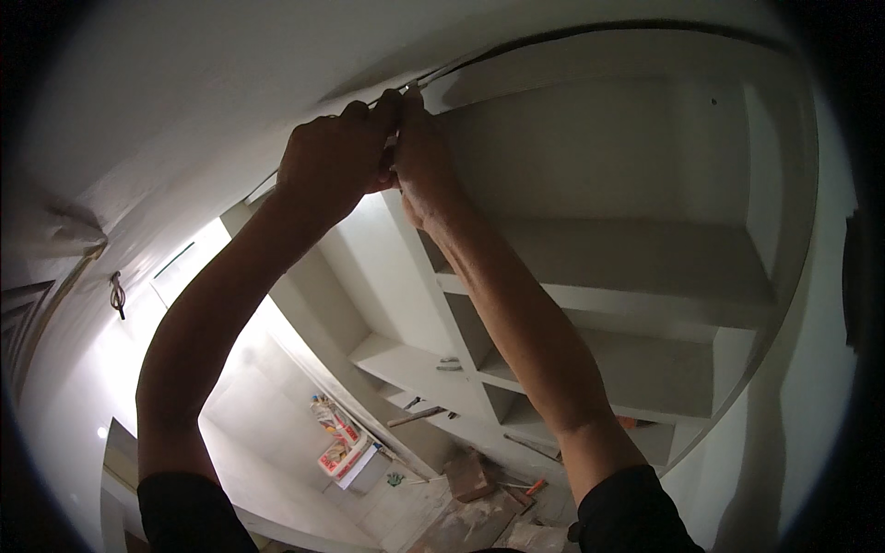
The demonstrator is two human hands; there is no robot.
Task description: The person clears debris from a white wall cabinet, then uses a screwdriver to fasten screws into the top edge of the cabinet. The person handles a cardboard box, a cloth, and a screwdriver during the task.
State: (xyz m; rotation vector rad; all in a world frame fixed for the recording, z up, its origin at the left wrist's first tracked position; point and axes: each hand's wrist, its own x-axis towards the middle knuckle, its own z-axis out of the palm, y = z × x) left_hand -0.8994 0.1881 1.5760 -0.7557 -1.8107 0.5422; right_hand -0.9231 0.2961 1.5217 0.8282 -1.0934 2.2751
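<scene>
Both my arms reach up to the top front edge of a white built-in shelf unit (608, 263), where it meets the ceiling (203, 83). My left hand (332, 157) is closed, its knuckles toward me, with the fingers curled in against the other hand. Pressed beside it, my right hand (422, 152) is closed too, its fingertips up at the joint. A thin pale strip (433, 78) shows just above the fingertips, along the dark gap under the ceiling. Whatever the fingers grip is hidden between the two hands.
A hammer-like tool (417, 417) lies on a lower shelf at the left. Below are a white and red container (341, 456), a brown block (468, 475) and an orange-handled tool (536, 486) on the littered floor. A bundle of wire (117, 295) hangs at the far left.
</scene>
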